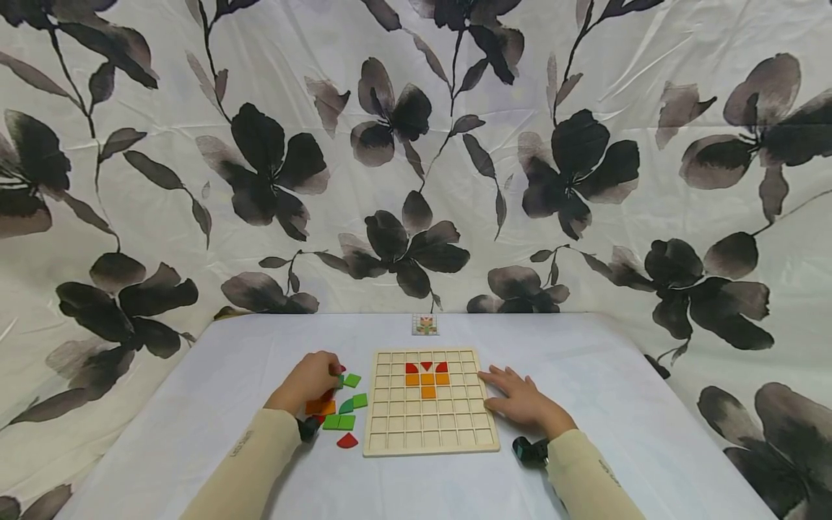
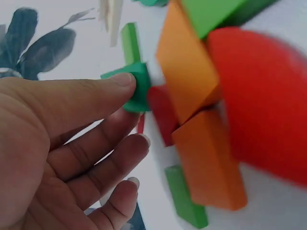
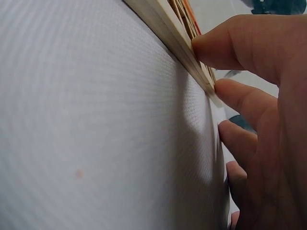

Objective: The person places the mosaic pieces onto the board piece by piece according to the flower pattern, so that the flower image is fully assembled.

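At the left of the wooden grid board (image 1: pixel 390 435), my left hand (image 1: pixel 307 380) is over loose coloured tiles. In the left wrist view its thumb and index finger pinch a dark green tile (image 2: pixel 140 88) with a curved side; the other fingers are loosely bent. Near it are orange tiles (image 2: pixel 187 67), a large red tile (image 2: pixel 264 96) and light green tiles (image 2: pixel 184 196). My right hand (image 1: pixel 523 399) lies at the board's right side with fingers spread, its thumb and fingertips touching the edge. Red tiles (image 1: pixel 442 368) and orange square tiles (image 1: pixel 427 392) sit in upper cells of the board.
A small picture card (image 1: pixel 425 325) lies behind the board near the table's far edge. A red fan-shaped tile (image 1: pixel 347 440) and paired green tiles (image 1: pixel 339 422) are left of the board. White cloth (image 1: pixel 442 491) covers the table; a floral curtain (image 1: pixel 416 173) hangs behind.
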`<action>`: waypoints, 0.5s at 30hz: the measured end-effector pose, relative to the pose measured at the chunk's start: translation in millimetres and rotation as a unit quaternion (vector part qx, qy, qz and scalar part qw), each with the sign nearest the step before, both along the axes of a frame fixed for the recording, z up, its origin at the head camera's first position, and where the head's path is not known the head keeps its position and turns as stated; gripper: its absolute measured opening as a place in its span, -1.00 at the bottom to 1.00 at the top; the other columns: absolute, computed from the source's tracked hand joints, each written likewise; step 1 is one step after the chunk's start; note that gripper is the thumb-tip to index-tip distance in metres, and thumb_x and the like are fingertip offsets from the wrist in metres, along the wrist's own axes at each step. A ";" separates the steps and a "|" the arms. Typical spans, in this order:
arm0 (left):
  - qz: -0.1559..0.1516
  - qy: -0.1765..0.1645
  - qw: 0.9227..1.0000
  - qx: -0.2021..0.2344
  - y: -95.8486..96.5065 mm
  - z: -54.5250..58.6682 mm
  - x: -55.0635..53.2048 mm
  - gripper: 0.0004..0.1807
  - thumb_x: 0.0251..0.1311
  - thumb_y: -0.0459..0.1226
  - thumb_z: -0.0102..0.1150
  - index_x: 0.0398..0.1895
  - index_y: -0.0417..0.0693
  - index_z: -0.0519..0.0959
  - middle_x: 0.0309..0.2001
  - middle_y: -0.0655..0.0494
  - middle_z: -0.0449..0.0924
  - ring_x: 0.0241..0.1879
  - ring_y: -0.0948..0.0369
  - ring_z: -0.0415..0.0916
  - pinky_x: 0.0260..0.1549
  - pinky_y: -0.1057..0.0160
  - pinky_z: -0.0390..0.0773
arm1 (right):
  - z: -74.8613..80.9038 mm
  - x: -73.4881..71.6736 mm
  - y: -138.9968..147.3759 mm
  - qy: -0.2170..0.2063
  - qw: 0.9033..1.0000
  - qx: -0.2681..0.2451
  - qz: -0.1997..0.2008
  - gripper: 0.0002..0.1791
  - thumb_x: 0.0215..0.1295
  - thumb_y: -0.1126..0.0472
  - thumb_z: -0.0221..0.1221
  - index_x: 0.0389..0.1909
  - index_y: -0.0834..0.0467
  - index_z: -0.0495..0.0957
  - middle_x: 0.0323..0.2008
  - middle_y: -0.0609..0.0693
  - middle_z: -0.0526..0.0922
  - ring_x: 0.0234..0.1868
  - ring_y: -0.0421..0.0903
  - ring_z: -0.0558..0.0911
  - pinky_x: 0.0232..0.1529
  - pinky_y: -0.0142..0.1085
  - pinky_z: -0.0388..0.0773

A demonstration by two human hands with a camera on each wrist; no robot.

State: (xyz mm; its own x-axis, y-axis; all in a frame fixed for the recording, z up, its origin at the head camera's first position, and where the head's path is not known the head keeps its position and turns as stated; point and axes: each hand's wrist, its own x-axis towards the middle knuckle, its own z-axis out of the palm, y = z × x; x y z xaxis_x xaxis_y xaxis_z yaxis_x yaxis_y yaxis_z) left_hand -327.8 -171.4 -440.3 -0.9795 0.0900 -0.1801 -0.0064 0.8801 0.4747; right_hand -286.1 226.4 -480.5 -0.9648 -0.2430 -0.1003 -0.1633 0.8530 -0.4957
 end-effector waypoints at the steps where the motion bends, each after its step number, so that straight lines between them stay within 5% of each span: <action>1: 0.000 0.000 1.000 0.006 -1.3 0.6 0.0 -0.87 0.14 -0.32 0.29 -0.26 -0.11 0.58 -0.34 0.04 0.54 -0.37 0.13 0.43 -0.36 0.25 0.52 | 0.1 0.1 -0.1 -0.001 1.000 0.000 -0.001 -0.37 0.28 -0.02 0.11 0.39 -0.07 0.31 0.48 0.08 0.17 0.52 0.22 0.00 0.41 0.29 -0.23; 5: -0.006 0.015 1.000 0.017 -3.3 3.1 0.7 -0.89 0.19 -0.33 0.23 -0.22 -0.09 0.57 -0.36 0.03 0.54 -0.44 0.14 0.44 -0.47 0.30 0.47 | 1.1 0.8 0.1 -0.003 1.000 0.001 -0.002 -0.37 0.28 -0.02 0.12 0.39 -0.06 0.31 0.48 0.09 0.17 0.52 0.23 -0.01 0.41 0.30 -0.24; 10: -0.026 0.031 0.999 0.025 3.2 4.3 2.4 -0.75 0.24 -0.30 0.18 -0.02 -0.01 0.60 -0.25 0.03 0.56 -0.35 0.15 0.43 -0.35 0.25 0.53 | 2.6 1.6 -0.5 -0.001 1.000 -0.003 -0.001 -0.37 0.29 -0.01 0.11 0.39 -0.05 0.31 0.48 0.09 0.16 0.52 0.23 -0.01 0.41 0.30 -0.24; 15: -0.049 0.048 0.997 0.043 17.2 0.8 5.8 -0.82 0.24 -0.28 0.19 -0.10 0.01 0.64 -0.33 0.08 0.56 -0.34 0.16 0.42 -0.30 0.22 0.50 | 4.0 2.7 -1.8 -0.007 1.000 -0.008 0.000 -0.37 0.29 0.00 0.11 0.39 -0.04 0.31 0.48 0.10 0.16 0.52 0.24 -0.02 0.41 0.30 -0.26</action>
State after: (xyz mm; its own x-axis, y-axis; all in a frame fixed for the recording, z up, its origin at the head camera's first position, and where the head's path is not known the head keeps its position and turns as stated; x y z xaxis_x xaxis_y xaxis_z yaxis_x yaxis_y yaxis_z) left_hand -322.0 -154.2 -439.6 -0.9774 0.1978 -0.0743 0.1268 0.8304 0.5426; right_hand -283.4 224.6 -476.5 -0.9636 -0.2439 -0.1093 -0.1561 0.8454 -0.5107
